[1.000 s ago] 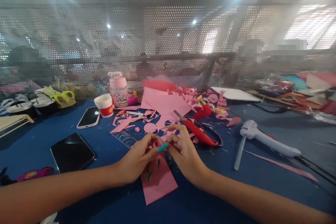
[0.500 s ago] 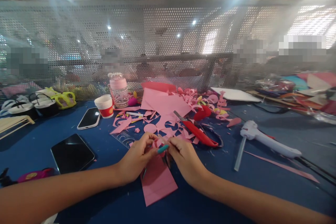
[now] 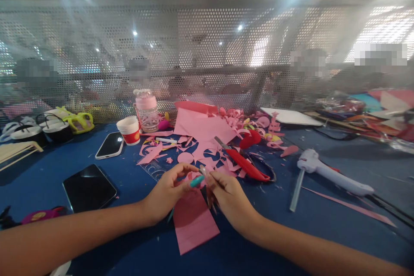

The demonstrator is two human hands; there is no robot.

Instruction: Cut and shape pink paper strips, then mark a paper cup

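Note:
My left hand (image 3: 171, 192) is closed, its thumb and fingers pinching a small curled strip of pink paper (image 3: 191, 176). A long teal nail shows on the left thumb. My right hand (image 3: 228, 194) meets it fingertip to fingertip, closed in a pinch at the right side of the strip. Fingers hide most of the strip. Just below both hands a pink paper rectangle (image 3: 196, 226) lies flat on the blue table (image 3: 136, 250). Beyond them are pink paper scraps (image 3: 186, 158) and red-handled scissors (image 3: 247, 166).
On the right lie a white glue gun (image 3: 333, 172) and a thin pink strip (image 3: 349, 207). To the left are a dark tablet-like device (image 3: 89, 189), a phone (image 3: 110, 145), paper cups (image 3: 128, 129) and a pink-lidded bottle (image 3: 146, 110). A perforated metal panel (image 3: 207, 51) stands behind.
My fingertips have shifted slightly around the pink strip, and the left thumb has moved a little left. More of the strip is covered now. Objects on the table stay where they were.

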